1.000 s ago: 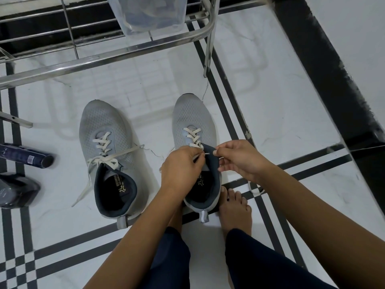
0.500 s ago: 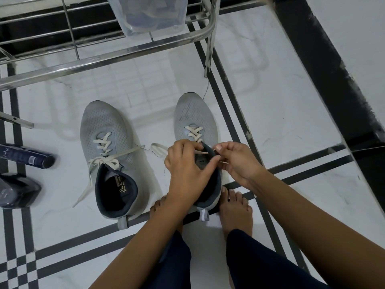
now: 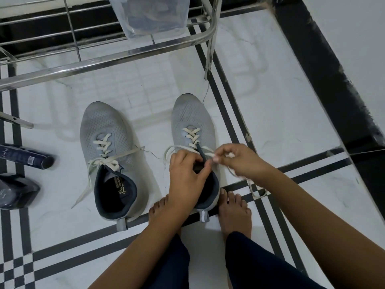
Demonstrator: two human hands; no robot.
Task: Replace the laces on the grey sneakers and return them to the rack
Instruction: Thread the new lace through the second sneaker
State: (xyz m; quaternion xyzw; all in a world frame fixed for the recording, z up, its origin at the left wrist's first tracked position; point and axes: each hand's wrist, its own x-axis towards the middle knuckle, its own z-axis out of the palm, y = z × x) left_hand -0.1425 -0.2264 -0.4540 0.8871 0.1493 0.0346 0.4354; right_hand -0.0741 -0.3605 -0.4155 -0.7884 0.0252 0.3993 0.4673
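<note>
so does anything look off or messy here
Only small things: the left sneaker is untied, its lace trailing across the floor, and a dark can lies on its side at the far left.

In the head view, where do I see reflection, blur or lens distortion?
Head view: the glossy floor mirrors the rack bars ahead of the sneakers; the wide-angle lens splays lines toward the edges; the right hand pinching the lace is slightly blurred; the can at the left edge looks soft; shadows are faint.

Bare floor [image 3: 154, 122] between left sneaker [image 3: 104, 130] and right sneaker [image 3: 191, 113]; rack rail [image 3: 125, 54] across the far side
</note>
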